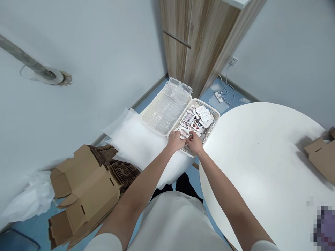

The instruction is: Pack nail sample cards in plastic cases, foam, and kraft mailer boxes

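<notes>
As we're pinching a card point(184, 131) between left hand point(176, 140) and right hand point(194, 142), it's lying just ahead, toward the basket point(217, 114)'s near end.

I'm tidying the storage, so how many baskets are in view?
2. The left basket holds clear plastic items; the right basket, beside it, holds printed cards, with the left hand and right hand at its near end. I can't rule out another hidden beneath.

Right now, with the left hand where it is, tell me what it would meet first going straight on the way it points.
The left hand would likely meet the printed card right in front of it, then the heaped cards farther along in the basket; its height over them is unclear.
</notes>
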### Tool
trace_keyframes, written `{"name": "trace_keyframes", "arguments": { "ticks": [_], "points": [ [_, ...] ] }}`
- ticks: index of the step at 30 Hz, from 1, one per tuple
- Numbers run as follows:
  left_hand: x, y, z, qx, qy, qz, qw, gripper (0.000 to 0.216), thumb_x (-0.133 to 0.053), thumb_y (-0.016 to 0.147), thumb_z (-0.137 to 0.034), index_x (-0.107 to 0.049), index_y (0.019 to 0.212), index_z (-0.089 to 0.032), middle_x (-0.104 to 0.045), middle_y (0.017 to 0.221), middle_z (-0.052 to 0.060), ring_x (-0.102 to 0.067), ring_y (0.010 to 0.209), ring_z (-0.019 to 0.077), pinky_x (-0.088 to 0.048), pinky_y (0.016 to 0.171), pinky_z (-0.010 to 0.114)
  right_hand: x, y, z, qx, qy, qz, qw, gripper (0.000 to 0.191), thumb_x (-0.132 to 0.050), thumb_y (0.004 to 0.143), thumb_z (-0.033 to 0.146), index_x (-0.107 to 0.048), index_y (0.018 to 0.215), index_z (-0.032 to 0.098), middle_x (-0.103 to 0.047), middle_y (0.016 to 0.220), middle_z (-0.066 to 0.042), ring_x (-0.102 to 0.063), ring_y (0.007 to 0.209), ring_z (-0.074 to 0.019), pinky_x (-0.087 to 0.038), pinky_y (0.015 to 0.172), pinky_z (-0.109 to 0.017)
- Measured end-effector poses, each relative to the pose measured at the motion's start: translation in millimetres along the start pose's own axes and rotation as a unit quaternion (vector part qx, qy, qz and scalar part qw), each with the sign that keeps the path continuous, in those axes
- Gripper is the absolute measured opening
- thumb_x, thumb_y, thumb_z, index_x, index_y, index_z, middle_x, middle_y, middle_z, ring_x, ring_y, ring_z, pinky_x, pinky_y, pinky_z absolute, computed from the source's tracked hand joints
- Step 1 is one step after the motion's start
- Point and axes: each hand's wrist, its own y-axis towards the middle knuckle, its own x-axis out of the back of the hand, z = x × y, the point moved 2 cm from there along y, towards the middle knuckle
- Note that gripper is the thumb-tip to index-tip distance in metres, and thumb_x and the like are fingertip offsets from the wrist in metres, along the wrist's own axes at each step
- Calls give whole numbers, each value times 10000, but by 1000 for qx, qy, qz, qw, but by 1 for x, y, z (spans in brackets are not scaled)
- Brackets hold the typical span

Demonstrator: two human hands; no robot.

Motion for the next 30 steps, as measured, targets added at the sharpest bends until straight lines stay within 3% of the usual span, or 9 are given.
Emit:
{"name": "trace_keyframes", "arguments": {
  "ticks": [6,11,14,16,19,22,25,30],
  "points": [
    [0,-8,5,-17,-123,-69,990,385,-543,657,-135,-541,1041,-137,-524,1081,94,-507,996,190,-370,898,299,-4,-10,-1,-17,48,1,999,621,-616,618,232,-380,1189,172,-621,696,21,-584,689,-148,-434,674,-280],
    [4,-27,8,-33,-301,-93,949,320,-529,690,-122,-533,1009,-142,-570,999,73,-553,754,120,-448,752,286,-1,-39,8,-44,179,35,982,534,-661,591,309,-437,1056,173,-585,626,39,-549,536,-116,-436,542,-252],
    [13,-50,5,-68,-401,-97,908,428,-550,687,-120,-455,1103,-151,-570,977,71,-558,761,109,-457,721,267,10,-71,14,-18,201,-1,979,411,-641,608,408,-505,917,174,-554,616,36,-507,513,-100,-404,490,-230],
    [20,-69,2,-87,-448,-61,888,469,-563,685,-126,-423,1132,-150,-581,929,64,-564,765,112,-460,710,262,19,-97,19,11,207,-29,978,352,-608,637,450,-546,840,169,-571,676,9,-502,556,-99,-402,509,-227],
    [26,-100,-3,-123,-471,56,872,502,-585,680,-143,-413,1152,-153,-603,875,53,-573,763,120,-462,709,271,28,-140,24,42,247,-59,966,375,-589,655,462,-568,894,174,-599,801,-21,-519,627,-107,-426,568,-238],
    [22,-130,-8,-143,-485,146,850,582,-611,680,-187,-366,1208,-183,-598,968,74,-581,832,142,-468,733,294,33,-184,22,37,309,-83,947,381,-610,643,454,-563,900,176,-606,787,-22,-539,628,-113,-446,590,-254],
    [9,-156,-13,-126,-506,198,830,536,-583,720,-277,-374,1207,-201,-559,1081,97,-574,910,165,-476,758,320,34,-230,9,7,383,-140,913,347,-617,646,450,-537,855,185,-597,724,-4,-559,583,-112,-459,595,-272],
    [-24,-196,-31,-147,-459,286,828,411,-597,698,-345,-518,1052,-150,-604,987,90,-590,857,174,-492,710,302,25,-300,-18,-43,497,-240,833,402,-667,599,457,-470,848,210,-587,724,13,-618,646,-148,-470,626,-282]
  ]
}}
